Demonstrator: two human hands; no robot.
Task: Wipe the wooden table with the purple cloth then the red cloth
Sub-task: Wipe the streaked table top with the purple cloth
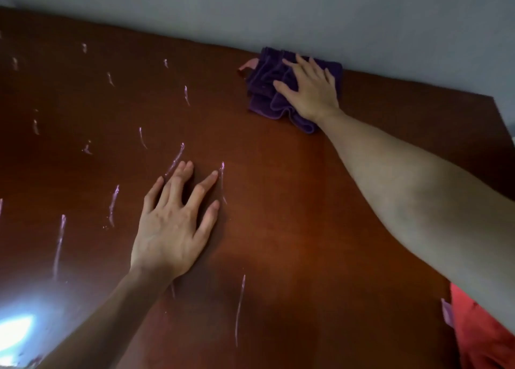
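A: Head view: where is the purple cloth [274, 89]?

B: Far edge of the worktop [278, 215], bunched under the right hand [309, 89]. Grip state: fingers spread, pressing flat on it.

A: Left hand [174, 223]?

B: Spread flat on bare wood, holding nothing. Streaks [60, 243] lie left of the cloth, nearer the left hand. Probable stroke: leftward. Red cloth [479, 332] lies near right, beneath the forearm.

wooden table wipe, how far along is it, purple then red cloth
Done: the table's right side looks free of streaks. In hand: the right hand presses the purple cloth flat at the far edge; the left hand rests on the wood. Left: wet streaks across the left side, then the red cloth, lying untouched at the near right.
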